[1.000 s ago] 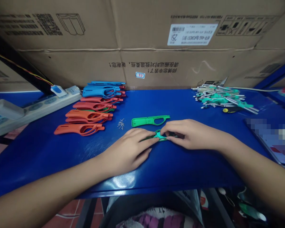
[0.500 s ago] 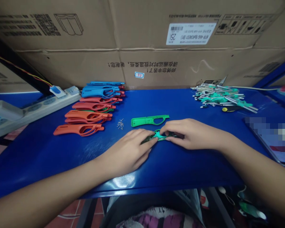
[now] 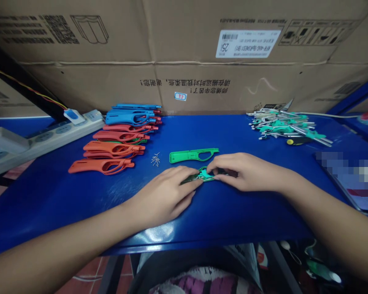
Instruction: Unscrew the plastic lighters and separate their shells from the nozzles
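Observation:
Between my hands lies a green lighter casing half [image 3: 205, 174] with a teal trigger piece and metal parts in it, low over the blue table. My left hand [image 3: 171, 192] is closed on its left end, fingers and thumb along the edges. Thumb and forefinger of my right hand [image 3: 242, 172] pinch its right part, around the trigger area. Fingers cover much of the casing. Just behind it rests another green casing half [image 3: 194, 155], its hollow inner side facing up. A small heap of screws [image 3: 155, 159] is to the left of that half.
Stacked red, orange and blue lighter casings [image 3: 110, 149] stand at left beside a white power strip [image 3: 61, 132]. Teal trigger parts with metal tubes and wires [image 3: 288, 124] are piled at back right, near a yellow-tipped tool [image 3: 291, 142]. A phone [image 3: 349, 179] lies at right; cardboard [image 3: 184, 49] walls the back.
Hardly anything differs: both hands keep their grip on the green casing half, with only a slight shift of the fingers. The view has moved a little.

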`<state>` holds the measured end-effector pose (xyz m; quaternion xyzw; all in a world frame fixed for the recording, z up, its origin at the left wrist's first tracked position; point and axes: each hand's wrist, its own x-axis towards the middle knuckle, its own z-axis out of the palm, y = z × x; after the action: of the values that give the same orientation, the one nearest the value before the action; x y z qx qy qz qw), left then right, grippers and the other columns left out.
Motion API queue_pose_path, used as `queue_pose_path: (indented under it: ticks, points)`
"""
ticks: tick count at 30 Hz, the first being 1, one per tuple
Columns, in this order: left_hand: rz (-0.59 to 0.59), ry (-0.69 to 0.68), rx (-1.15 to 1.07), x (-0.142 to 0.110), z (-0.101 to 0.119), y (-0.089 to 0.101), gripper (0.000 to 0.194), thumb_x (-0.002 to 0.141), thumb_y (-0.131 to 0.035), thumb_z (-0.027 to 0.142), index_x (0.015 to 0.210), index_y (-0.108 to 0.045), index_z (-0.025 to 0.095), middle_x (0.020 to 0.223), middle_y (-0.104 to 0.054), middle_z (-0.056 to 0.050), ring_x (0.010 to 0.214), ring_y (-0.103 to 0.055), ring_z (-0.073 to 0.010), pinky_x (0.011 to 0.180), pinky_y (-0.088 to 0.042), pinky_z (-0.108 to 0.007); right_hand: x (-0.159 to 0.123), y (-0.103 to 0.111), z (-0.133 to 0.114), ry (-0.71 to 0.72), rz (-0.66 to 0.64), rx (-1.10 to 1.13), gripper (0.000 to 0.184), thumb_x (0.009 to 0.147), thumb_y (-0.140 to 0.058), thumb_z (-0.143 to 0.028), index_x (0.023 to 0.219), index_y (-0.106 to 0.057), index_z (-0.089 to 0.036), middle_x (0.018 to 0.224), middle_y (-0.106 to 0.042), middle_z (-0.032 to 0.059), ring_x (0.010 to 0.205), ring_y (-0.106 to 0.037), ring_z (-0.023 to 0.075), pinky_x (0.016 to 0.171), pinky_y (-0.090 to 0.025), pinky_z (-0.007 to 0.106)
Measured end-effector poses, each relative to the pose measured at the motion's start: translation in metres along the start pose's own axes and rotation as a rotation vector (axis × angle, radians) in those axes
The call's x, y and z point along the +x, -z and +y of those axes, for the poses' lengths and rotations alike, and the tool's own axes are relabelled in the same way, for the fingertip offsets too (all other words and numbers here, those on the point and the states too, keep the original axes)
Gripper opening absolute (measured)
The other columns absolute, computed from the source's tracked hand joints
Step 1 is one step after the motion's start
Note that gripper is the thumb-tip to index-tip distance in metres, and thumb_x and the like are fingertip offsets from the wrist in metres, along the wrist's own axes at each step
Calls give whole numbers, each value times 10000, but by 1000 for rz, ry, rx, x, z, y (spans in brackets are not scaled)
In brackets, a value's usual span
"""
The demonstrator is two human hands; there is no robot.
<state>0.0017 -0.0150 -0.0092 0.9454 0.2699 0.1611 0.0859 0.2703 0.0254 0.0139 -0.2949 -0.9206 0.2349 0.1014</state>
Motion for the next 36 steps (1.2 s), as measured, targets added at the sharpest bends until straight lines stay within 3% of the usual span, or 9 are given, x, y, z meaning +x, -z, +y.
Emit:
queue_pose_path:
  ticks: [10, 13, 16, 19, 23, 32, 36]
  points:
    - [60, 5, -56, 1, -1, 4, 339, 990, -501, 172, 1306, -623, 173, 1323, -633, -136, 1201, -623, -243, 1021, -543, -410, -2, 1, 1, 45, 35, -4, 177, 983, -546, -246, 1120, -651, -210, 1081, -684, 50, 925, -639, 161, 757, -480, 270]
    - [62, 69, -44, 3, -4, 17, 233, 979, -522, 207, 1156, -671, 173, 1202, -675, -108, 1112, -645, -235, 975, -549, -400, -1, 3, 4, 34, 170, -29, 194, 997, -514, -263, 1115, -658, -212, 1117, -670, 70, 956, -640, 175, 813, -501, 301]
    - [23, 131, 39, 5, -7, 31, 181, 955, -569, 265, 1053, -693, 179, 1013, -701, -73, 951, -662, -229, 852, -560, -379, 1, 2, 13, -53, 277, -201, 230, 988, -488, -223, 1130, -669, -229, 1164, -659, 80, 997, -641, 210, 825, -511, 345]
    - [-39, 156, 104, 4, -10, 36, 179, 932, -610, 297, 1041, -715, 200, 960, -714, -49, 897, -678, -227, 778, -551, -352, 3, -3, 23, -84, 258, -356, 265, 973, -483, -204, 1158, -671, -228, 1206, -630, 107, 1092, -607, 266, 848, -513, 394]
    - [-105, 209, 67, 2, -11, 33, 162, 939, -617, 290, 1030, -738, 231, 961, -726, -27, 865, -701, -207, 726, -541, -309, 6, -6, 31, -86, 232, -322, 213, 963, -518, -217, 1101, -681, -208, 1178, -619, 115, 1078, -586, 273, 890, -505, 428]
    - [-72, 346, -106, 3, -11, 29, 156, 913, -678, 284, 1020, -764, 211, 927, -714, -36, 732, -664, -153, 638, -521, -252, 5, -4, 32, -78, 217, -282, 119, 950, -557, -231, 1024, -648, -210, 1153, -614, 99, 1064, -568, 258, 899, -482, 418]
    - [-30, 328, -108, 3, -10, 28, 177, 941, -644, 321, 1041, -756, 227, 969, -726, -35, 831, -685, -177, 676, -533, -263, 5, -4, 30, -79, 209, -278, 96, 952, -569, -271, 999, -627, -211, 1142, -621, 95, 1047, -582, 256, 871, -485, 407]
